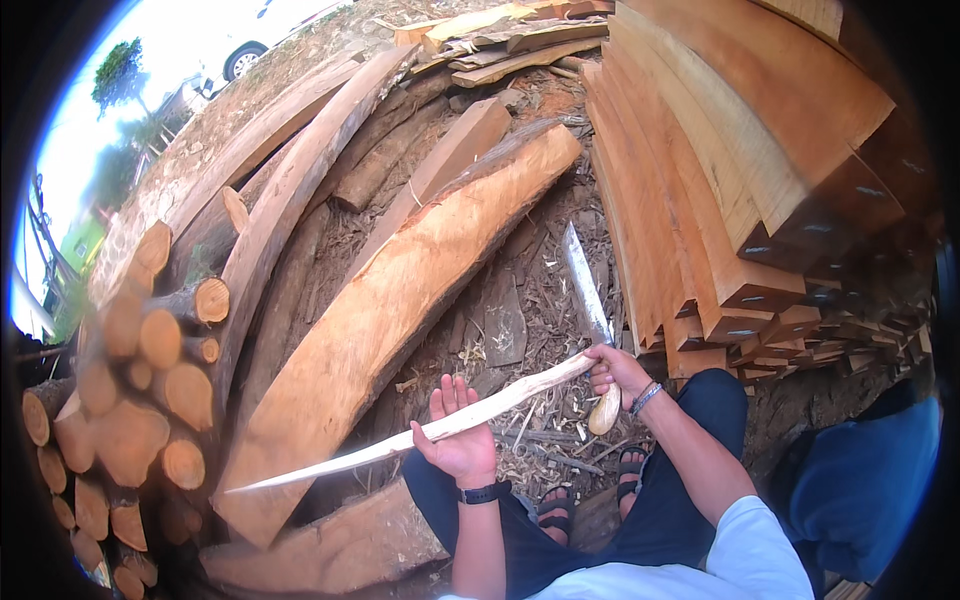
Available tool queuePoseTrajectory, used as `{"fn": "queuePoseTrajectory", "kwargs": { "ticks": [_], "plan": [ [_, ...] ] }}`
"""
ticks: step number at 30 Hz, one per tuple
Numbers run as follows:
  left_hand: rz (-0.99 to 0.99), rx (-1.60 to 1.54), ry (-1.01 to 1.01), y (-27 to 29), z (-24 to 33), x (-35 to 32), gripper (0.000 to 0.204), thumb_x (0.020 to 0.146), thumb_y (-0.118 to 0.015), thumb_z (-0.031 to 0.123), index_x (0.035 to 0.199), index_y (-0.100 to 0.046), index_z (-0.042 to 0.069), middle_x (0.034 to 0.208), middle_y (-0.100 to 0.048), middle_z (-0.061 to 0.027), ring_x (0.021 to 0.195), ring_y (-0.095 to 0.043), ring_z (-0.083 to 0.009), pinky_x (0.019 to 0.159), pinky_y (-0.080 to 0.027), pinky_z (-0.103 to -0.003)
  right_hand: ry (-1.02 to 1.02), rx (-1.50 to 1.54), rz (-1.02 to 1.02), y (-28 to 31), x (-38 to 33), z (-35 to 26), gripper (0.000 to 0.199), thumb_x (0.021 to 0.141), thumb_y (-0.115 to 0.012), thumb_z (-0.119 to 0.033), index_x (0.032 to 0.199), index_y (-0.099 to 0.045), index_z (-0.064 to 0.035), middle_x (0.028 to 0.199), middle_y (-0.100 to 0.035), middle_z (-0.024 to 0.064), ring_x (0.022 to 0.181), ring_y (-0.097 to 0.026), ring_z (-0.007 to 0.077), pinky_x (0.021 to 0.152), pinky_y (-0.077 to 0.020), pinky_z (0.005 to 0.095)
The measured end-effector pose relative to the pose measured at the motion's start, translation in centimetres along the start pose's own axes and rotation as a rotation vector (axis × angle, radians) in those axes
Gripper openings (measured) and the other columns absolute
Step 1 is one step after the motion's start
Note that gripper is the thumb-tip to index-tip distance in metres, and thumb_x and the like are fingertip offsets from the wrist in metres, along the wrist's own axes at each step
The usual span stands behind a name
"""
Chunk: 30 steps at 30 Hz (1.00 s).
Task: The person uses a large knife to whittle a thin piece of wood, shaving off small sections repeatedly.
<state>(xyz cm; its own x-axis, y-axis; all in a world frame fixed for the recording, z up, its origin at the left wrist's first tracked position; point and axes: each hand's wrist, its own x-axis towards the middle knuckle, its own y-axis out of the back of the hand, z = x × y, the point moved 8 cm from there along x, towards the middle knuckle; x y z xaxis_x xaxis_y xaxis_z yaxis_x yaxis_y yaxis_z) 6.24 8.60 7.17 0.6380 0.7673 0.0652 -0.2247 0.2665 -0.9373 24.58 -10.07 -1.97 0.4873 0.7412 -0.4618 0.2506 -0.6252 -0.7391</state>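
A long, pale, peeled wooden stick (535,384) slants across in front of me, tapering to a sharp point at the left. My left hand (463,440) is palm up with its fingers stretched out, and the stick rests across it. Closed around the thick end is my right hand (622,376). The same hand also has a machete (583,275) in its grip; the blade points away from me, and the rounded wooden handle sticks out below the fingers. The fingers partly hide where stick and machete cross.
A thick sawn slab (400,290) lies diagonally ahead. Cut logs (165,340) are stacked at left, and tall piles of sawn timber (700,180) stand at right. Wood chips (530,425) litter the ground by my sandalled feet. Blue fabric (860,480) shows at lower right.
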Motion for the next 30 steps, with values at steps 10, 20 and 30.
{"fn": "queuePoseTrajectory", "kwargs": {
  "ticks": [10,20,30],
  "plan": [
    [-0.187,0.124,-0.297,-7.0,4.5,4.5,0.046,0.090,-0.051,0.041,0.056,-0.032,0.017,0.050,-0.029,0.0021,0.047,-0.028,-0.0105,0.050,-0.025,-0.027,0.298,-0.712,0.242,-0.1,-0.4,-1.6,0.036,0.091,-0.071,-0.031,0.068,-0.053,-0.0092,0.056,-0.048,-0.0033,0.044,-0.048,0.0060,0.038,-0.0361,0.0240],
    [-0.288,0.336,-0.489,-3.6,6.5,4.5,0.038,0.080,-0.050,0.033,0.055,-0.028,0.016,0.048,-0.028,0.0015,0.044,-0.025,-0.0105,0.049,-0.022,-0.028,0.619,-1.371,0.107,-4.2,-2.8,0.3,0.062,0.100,-0.047,-0.049,0.076,-0.065,0.0055,0.064,-0.062,0.0235,0.065,-0.065,0.0385,0.065,-0.0487,0.0462],
    [-0.325,0.410,-0.533,-2.7,7.7,3.8,0.039,0.077,-0.057,0.034,0.054,-0.031,0.015,0.047,-0.031,0.0003,0.043,-0.028,-0.0117,0.048,-0.023,-0.029,0.438,-1.612,0.048,-4.3,-1.9,4.2,0.062,0.101,-0.044,-0.049,0.076,-0.063,0.0042,0.065,-0.060,0.0292,0.068,-0.063,0.0467,0.067,-0.0497,0.0533]
  ]
}}
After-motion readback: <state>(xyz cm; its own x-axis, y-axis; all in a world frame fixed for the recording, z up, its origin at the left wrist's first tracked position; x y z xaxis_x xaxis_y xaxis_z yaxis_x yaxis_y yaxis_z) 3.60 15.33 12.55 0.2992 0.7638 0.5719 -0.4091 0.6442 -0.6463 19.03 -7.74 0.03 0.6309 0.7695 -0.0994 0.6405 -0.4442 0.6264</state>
